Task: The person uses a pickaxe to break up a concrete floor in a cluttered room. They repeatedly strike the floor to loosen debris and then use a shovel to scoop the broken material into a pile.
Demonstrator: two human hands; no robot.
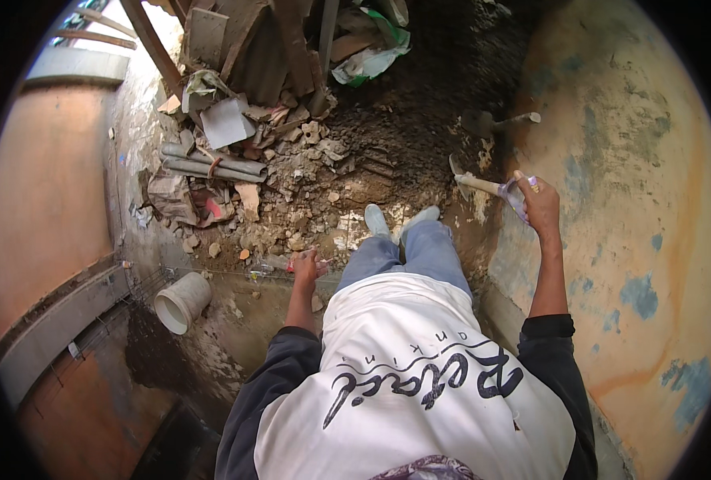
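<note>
My right hand (pixel 538 204) is wrapped round the purple-and-white loop grip of a shovel (pixel 478 184). Its pale wooden shaft points left, over the dark soil, and the blade shows only as a thin edge. On the other side, my left hand (pixel 306 266) is closed on a clear plastic piece with red on it (pixel 323 264), which looks like a bottle; the fingers cover part of it. Beyond my feet lies a heap of soil and rubble (pixel 355 172), with broken stones and clods in it.
A white bucket (pixel 199 294) lies tipped at the left. Grey pipes (pixel 215 166), torn sacks (pixel 171 198) and boards (pixel 271 52) crowd the rubble. Another tool with a wooden handle (pixel 519 121) stands by the stained wall (pixel 611 232) on the right.
</note>
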